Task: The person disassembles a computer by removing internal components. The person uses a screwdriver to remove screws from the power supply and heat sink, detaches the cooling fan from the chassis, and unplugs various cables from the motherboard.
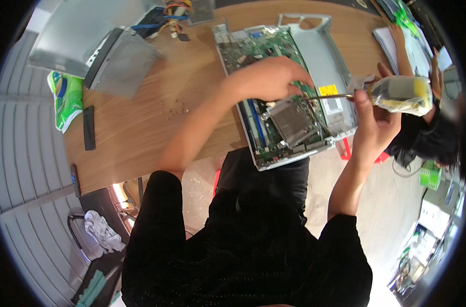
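Note:
My right hand is closed around a screwdriver whose thick black-and-yellow handle is wrapped in clear plastic. Its thin metal shaft points left, the tip ending over a green circuit board close to my left fingers. My left hand reaches across the board with its fingers bent down in a pinch beside the tip; what they hold, if anything, is hidden. Just below them sits a square finned heatsink. The board lies in an open metal computer case, which overhangs the table's near edge above my lap.
Small loose screws lie on the wooden table. Left are metal panels, a green packet and a black strip. Coloured cables lie at the back. Another person's arm rests by papers at the right.

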A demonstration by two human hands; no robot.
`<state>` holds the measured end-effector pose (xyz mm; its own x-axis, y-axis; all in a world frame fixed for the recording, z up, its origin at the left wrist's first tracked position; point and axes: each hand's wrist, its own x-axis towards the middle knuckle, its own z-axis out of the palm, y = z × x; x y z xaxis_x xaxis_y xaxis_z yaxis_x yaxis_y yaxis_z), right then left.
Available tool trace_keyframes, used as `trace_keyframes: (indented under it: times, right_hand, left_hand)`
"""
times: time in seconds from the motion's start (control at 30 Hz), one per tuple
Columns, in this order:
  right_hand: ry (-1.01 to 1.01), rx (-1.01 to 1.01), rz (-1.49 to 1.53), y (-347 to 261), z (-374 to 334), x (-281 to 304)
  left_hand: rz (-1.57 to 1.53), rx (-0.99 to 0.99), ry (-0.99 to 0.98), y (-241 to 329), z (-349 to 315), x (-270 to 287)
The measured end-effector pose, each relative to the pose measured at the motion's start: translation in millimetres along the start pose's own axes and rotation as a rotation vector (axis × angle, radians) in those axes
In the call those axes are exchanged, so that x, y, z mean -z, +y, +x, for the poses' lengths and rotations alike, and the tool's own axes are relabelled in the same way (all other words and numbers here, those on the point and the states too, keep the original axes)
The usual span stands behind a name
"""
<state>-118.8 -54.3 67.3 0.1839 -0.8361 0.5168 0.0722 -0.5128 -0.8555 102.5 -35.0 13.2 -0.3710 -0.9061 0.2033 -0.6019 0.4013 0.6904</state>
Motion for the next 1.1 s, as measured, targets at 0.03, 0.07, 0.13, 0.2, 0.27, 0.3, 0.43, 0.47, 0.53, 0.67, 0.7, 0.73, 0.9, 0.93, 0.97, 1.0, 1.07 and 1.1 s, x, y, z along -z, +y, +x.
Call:
trace_keyframes:
  times: [0.03, 0.07, 0.13, 0.2, 0.27, 0.3, 0.43, 0.47, 0.53, 0.67, 0.7, 0.73, 0.9, 0.93, 0.97, 1.0, 1.07, 1.1]
  right_hand:
    - [0.014, -0.012, -0.018, -1, -1, 4]
    - [0.069, 0.014, 0.022, -2, -3, 8]
    - [0.18, 0.064, 0.052, 1, -6, 19]
    - [0.233, 0.019, 0.09, 4, -16, 35]
    - [0.275, -0.037, 0.13, 14, -26, 51]
    - [0.285, -0.04, 0.131, 16, -31, 55]
    - [0.35, -0.175, 0.267, 27, -48, 77]
    - [0.349, -0.197, 0.272, 30, -52, 82]
    - [0.355, -0.227, 0.248, 30, -60, 87]
    - [0.331, -0.152, 0.14, 28, -63, 80]
    - [0.34, -0.154, 0.141, 26, -63, 78]
    - [0.328, -0.131, 0.09, 24, -62, 77]
    - [0.246, -0.115, -0.03, 19, -60, 72]
    - [0.285, -0.043, 0.057, 19, -55, 66]
    - [0.286, -0.044, 0.055, 17, -54, 64]
    - [0.204, -0.077, 0.063, 15, -52, 62]
    - [0.07, -0.166, 0.071, 4, -48, 53]
    - [0.063, -0.163, 0.072, 4, -48, 51]
  left_hand:
    - [0.016, -0.045, 0.031, -4, 0, 2]
    - [0.033, -0.018, 0.013, -6, -1, 3]
    - [0.045, -0.008, -0.015, -8, -2, 6]
    - [-0.021, 0.145, -0.044, -10, -4, 9]
    - [-0.041, 0.168, -0.073, -6, -5, 12]
    - [-0.057, 0.195, -0.091, -4, -6, 14]
    - [-0.099, 0.173, -0.055, 6, -8, 11]
    - [-0.057, 0.152, -0.076, 15, -9, 11]
    - [0.078, 0.085, -0.055, 27, -13, 2]
    - [0.296, 0.107, -0.036, 56, -22, -15]
    - [0.326, 0.132, -0.003, 62, -24, -19]
    - [0.348, 0.197, -0.058, 67, -25, -22]
    - [0.345, 0.193, -0.119, 80, -28, -30]
    - [0.386, 0.152, -0.125, 77, -28, -33]
    - [0.427, 0.112, -0.13, 75, -28, -37]
    - [0.427, 0.115, -0.128, 73, -28, -39]
    - [0.413, 0.122, -0.162, 71, -29, -43]
    - [0.414, 0.126, -0.156, 71, -29, -43]
